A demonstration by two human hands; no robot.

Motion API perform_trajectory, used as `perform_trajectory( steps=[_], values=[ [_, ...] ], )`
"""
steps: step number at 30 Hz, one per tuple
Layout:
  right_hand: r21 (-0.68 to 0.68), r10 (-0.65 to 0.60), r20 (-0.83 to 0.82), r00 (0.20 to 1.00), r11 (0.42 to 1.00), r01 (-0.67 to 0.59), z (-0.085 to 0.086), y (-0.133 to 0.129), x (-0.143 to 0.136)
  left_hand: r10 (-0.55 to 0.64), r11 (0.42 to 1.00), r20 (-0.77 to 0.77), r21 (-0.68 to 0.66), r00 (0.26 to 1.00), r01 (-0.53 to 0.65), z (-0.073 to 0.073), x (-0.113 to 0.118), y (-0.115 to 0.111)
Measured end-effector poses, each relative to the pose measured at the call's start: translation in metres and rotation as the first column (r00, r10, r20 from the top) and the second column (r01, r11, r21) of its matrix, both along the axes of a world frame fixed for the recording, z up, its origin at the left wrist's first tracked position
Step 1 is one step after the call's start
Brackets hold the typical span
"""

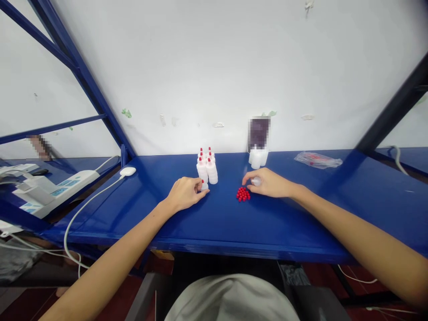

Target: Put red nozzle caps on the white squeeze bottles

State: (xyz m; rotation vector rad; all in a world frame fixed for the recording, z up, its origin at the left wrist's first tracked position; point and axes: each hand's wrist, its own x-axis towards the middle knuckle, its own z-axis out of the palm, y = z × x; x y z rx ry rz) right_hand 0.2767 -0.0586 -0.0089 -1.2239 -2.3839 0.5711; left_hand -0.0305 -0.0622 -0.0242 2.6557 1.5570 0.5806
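A: Nearest you?

B: One pile, small red plastic caps (243,194), on the glossy blue table (207,223), just beside your right hand (269,182), presumably for easy reach. That hand: half-curled around one small translucent white piece (256,180), thumb and index tips apart, perhaps so those tips stay free. Your left hand (185,191): thumb and fingers pinching one small white red-tipped bottle (204,186), partly hidden, apparently to steady it.

A: Farther off?

B: One block, white plastic bottles with red pointed caps (211,173), upright, close-set, likely to save space. One cluster, plain white bottles (257,158), near the white wall (217,80). One crumpled transparent plastic bag (317,159), far right.

A: Edges, room?

B: Front edge well on your side of the pile, leaving your wrists space; wall closing the back; block limiting your left hand's forward travel; open surface between right forearm and bag.
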Motion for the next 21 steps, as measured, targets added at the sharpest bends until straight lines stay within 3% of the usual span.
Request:
perform_trajectory(
  steps=[8, 15, 21],
  values=[
    [-0.012, 0.043, 0.062, 0.997, 0.999, -0.042, -0.001, 0.002, 0.001, 0.192, 0.976, -0.071, 0.123, 0.979, -0.182, 0.000, 0.010, 0.004],
    [-0.009, -0.002, 0.084, 0.997, 1.000, 0.002, 0.002, -0.002, -0.002, 0.360, 0.932, -0.070, 0.069, 0.930, -0.355, 0.001, 0.024, 0.011],
    [-0.020, 0.000, 0.099, 0.995, 1.000, 0.002, 0.002, -0.001, -0.001, 0.386, 0.922, -0.043, -0.012, 0.922, -0.387, -0.001, 0.023, 0.018]
  ],
)
